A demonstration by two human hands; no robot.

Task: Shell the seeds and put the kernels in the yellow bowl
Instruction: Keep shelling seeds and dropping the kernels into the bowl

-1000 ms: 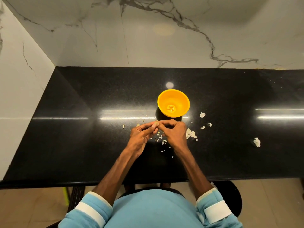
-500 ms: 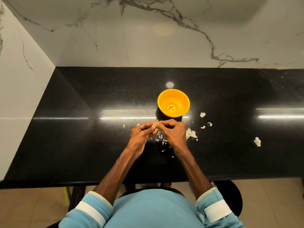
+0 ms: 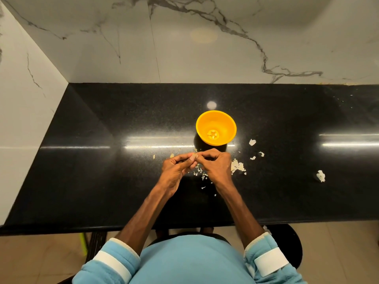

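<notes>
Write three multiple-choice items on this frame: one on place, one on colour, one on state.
1. Where does the yellow bowl stand?
A. On the counter, just beyond the left hand and right hand
B. On the floor
C. At the counter's left end

2. What colour is the counter?
A. White
B. Black
C. Green

3. What are the two hands doing?
A. Lying flat
B. Pinching a seed between them
C. Lifting the bowl

Answers:
1 A, the bowl sits just past the fingertips.
2 B, the glossy top is black.
3 B, both hands' fingertips meet on a small pale seed.
</notes>
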